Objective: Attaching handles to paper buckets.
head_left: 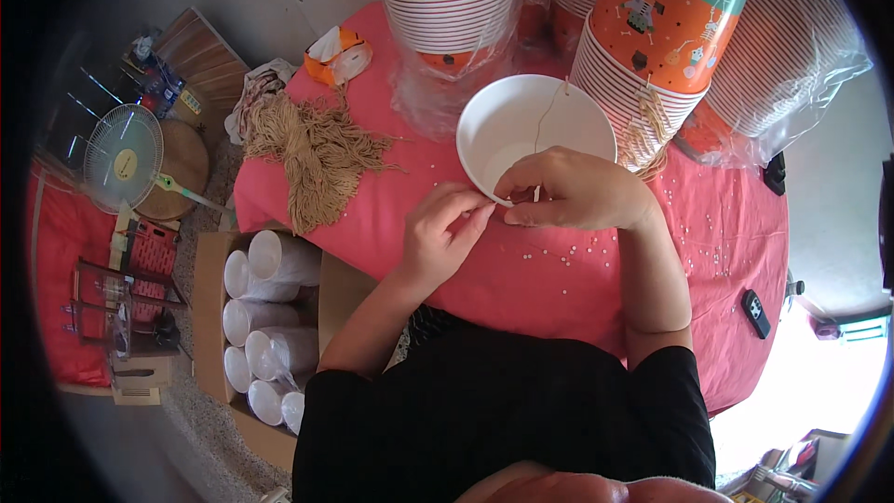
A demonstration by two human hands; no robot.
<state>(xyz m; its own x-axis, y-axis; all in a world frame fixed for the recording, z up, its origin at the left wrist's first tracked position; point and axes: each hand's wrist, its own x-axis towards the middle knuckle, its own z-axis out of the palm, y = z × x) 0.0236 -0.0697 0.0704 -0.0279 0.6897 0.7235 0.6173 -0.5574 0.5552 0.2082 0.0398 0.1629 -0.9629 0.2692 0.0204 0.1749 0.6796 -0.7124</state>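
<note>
A white paper bucket (484, 126) stands tilted toward me on the red-covered table, its open mouth facing up. A thin tan string (540, 126) hangs from its far rim and runs down inside, passing behind my right hand (582, 188). That hand reaches over the near rim, fingers curled inside and thumb outside, closed in a pinch. My left hand (442, 231) meets it at the near rim from the left, thumb and forefinger pressed together. Whatever is between the fingertips of either hand is too small or hidden to make out.
A bundle of tan strings (321, 154) lies left on the red cloth (484, 270). Behind stand nested bucket stacks (447, 14) and an orange-green bucket (656, 23) with strings. White bits (568, 256) are scattered about; a black remote (755, 314) lies right. A carton (212, 307) holds white cups (270, 256).
</note>
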